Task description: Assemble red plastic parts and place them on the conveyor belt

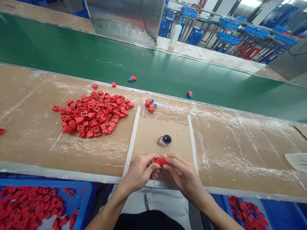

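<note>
No readable text, label, brand or number anywhere. Faint grey print on the paper sheet (pixel 297 161) at the right edge of the surface (pixel 240 153), too small and blurred to make out.

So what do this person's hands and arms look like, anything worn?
Both are bare: the left hand and right hand wear no gloves, and no rings, watch or sleeves show on the forearms. The fingernails are fairly long. A pale garment covers the lap.
</note>
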The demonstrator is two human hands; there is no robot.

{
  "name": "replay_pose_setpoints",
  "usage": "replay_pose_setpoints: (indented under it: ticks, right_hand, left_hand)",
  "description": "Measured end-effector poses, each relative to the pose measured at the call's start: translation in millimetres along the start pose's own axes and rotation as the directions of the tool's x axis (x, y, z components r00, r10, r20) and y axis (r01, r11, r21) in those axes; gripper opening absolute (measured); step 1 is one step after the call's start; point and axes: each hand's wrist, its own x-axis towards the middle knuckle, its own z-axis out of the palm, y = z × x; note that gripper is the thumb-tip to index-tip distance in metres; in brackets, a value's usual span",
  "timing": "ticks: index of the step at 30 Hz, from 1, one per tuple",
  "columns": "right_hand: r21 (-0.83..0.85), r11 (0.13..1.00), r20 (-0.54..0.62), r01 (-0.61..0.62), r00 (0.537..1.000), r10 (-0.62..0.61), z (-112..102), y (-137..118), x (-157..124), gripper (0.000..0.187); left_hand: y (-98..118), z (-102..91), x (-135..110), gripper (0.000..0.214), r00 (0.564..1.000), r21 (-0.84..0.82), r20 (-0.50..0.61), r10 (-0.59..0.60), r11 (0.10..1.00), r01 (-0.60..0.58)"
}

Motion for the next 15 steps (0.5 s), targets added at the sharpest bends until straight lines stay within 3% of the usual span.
replay_pose_setpoints:
  ticks: [9, 15]
  right_hand:
    - [-0.012, 1.0, 0.052, -0.007, 0.999, 0.008, 0, -10, 13, 0.017]
    - [0.079, 0.987, 0.028, -0.143, 0.99, 0.141, -5, -12, 20, 0.012]
  left_hand:
    - [-5, -5.0, 2, 0.035, 0.999, -0.066, -0.016, 0.03, 0.997, -0.031]
    - [-4, -7.5, 9, 0.042, 0.994, -0.091, -0.07, 0.08, 0.992, -0.086]
